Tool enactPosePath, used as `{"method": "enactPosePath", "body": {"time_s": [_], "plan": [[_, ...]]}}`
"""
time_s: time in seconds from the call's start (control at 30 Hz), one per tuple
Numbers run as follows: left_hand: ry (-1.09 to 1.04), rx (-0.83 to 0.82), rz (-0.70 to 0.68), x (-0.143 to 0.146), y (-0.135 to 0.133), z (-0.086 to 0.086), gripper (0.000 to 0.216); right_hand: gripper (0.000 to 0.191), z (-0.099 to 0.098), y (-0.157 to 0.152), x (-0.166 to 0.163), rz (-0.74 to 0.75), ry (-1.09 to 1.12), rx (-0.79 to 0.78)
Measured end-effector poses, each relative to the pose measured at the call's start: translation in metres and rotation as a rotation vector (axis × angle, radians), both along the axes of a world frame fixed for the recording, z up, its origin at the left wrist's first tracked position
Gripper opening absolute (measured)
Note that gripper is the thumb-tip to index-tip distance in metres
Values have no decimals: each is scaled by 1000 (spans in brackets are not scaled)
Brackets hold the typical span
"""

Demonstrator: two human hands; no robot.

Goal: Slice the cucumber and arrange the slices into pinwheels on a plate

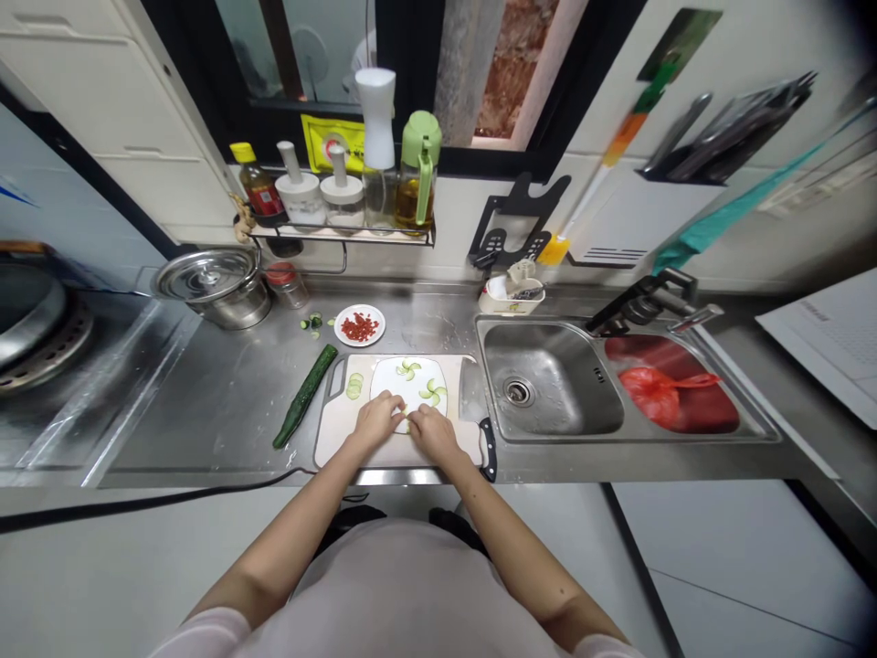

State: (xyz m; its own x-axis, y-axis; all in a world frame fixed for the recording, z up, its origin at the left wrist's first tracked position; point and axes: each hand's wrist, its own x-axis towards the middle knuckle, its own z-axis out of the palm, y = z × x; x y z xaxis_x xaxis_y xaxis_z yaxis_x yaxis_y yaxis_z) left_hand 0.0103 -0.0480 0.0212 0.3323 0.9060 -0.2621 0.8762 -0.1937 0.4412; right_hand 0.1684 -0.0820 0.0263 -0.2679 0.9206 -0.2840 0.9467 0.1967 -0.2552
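Observation:
My left hand (380, 418) and my right hand (433, 431) meet over the near part of a white square plate (385, 387). Their fingertips are pinched together on small pale green bits of cucumber slice, mostly covered by the fingers. Two pinwheels of cucumber slices, an upper one (409, 369) and a right one (432, 393), lie on the plate. Under the plate is a pale cutting board (333, 429), with a short stack of cucumber slices (354, 386) at its left. A whole cucumber (305, 397) rests beside the board. At the right edge lies a knife (488, 449), its black handle showing.
Behind the board stands a small plate (376, 336) of chopped red pieces, with cucumber scraps (312, 323) beside it. A lidded steel pot (237, 306) and a jar (288, 285) are at left. The double sink (554, 425) at right holds a red bag (654, 395). Bottles line a wall rack (343, 233).

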Motion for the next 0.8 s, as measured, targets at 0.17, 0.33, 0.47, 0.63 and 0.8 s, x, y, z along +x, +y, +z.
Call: {"method": "enactPosePath", "body": {"time_s": [0.17, 0.33, 0.47, 0.63, 0.8], "plan": [[1, -9, 6, 1, -1, 3, 21, 28, 0, 0, 0, -5, 3, -13], [10, -19, 24, 4, -2, 6, 21, 29, 3, -1, -3, -9, -9, -21], [-6, -21, 67, 7, -3, 4, 19, 27, 3, -1, -3, -11, -7, -1], [-131, 16, 146, 8, -6, 0, 16, 27, 2, -1, 0, -41, 40, 19], [-316, 121, 325, -3, -14, -4, 17, 32, 1, -8, 8, -126, 187, 93]]}}
